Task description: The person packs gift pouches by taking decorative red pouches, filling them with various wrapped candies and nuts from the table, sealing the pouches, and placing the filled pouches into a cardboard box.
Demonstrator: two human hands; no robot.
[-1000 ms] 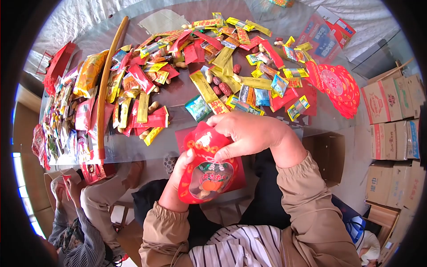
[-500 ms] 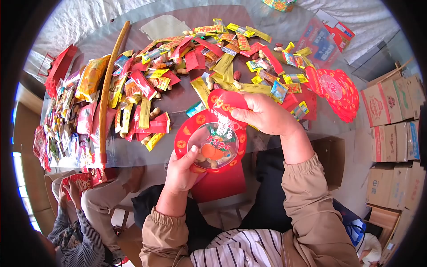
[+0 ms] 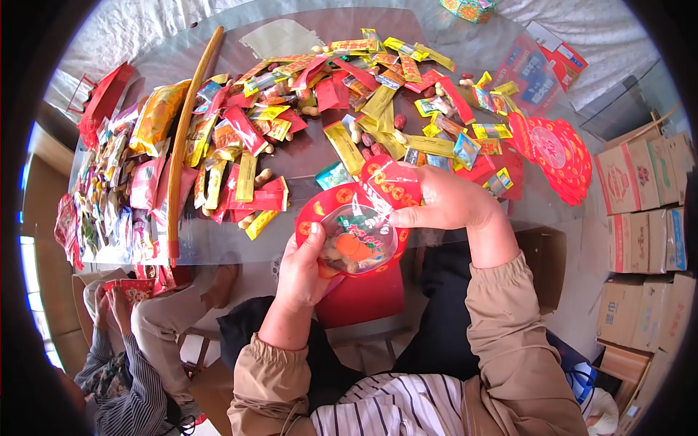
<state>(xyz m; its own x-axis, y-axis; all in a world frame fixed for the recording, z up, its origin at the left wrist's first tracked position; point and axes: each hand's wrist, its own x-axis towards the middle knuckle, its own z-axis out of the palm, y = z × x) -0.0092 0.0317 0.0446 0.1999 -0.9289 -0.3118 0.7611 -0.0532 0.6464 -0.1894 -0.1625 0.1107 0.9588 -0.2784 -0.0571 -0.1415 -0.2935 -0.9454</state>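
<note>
A red bag [image 3: 313, 212] with a round clear window hangs between my hands, above the table's near edge. Peanuts and an orange print show through the window. My left hand [image 3: 302, 272] grips its lower left side, thumb on the front. My right hand [image 3: 447, 200] pinches the upper right part near the red flap, its thumb beside the window. Just beyond lie yellow packets [image 3: 343, 145], red dates [image 3: 400, 122] and a blue-green packet [image 3: 334, 176]. Below the bag is a flat red sheet [image 3: 363, 294].
A wooden stick [image 3: 187, 131] divides the snacks from a pile [image 3: 109, 192] at the left. Stacked red bags [image 3: 556, 156] lie at the right, with cardboard boxes [image 3: 640, 171] beyond. Another person's hands [image 3: 113, 309] hold a red packet at the lower left.
The bag was upright and folded over, then opened flat; it has since risen slightly and tilted. My right hand shifted its hold on the flap. The other person's red packet has changed position.
</note>
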